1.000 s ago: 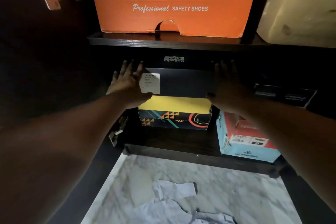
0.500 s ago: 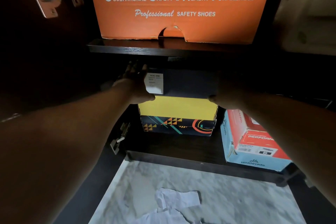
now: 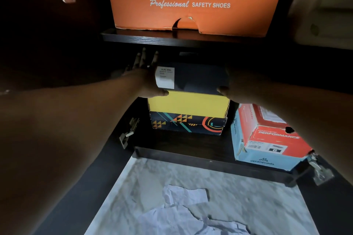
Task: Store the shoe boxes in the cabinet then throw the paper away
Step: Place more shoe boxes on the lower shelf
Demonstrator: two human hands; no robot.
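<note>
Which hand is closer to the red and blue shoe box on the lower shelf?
Right. The right hand presses the dark box's right side, just above the red and blue box. The left hand is at its far left side.

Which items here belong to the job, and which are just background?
Job: black box, held by left hand and right hand; yellow box; blue box; orange box; paper.
Background: hinges; floor.

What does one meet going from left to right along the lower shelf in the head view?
Left hand → dark box sitting on the yellow box → right hand → blue and red box.
</note>
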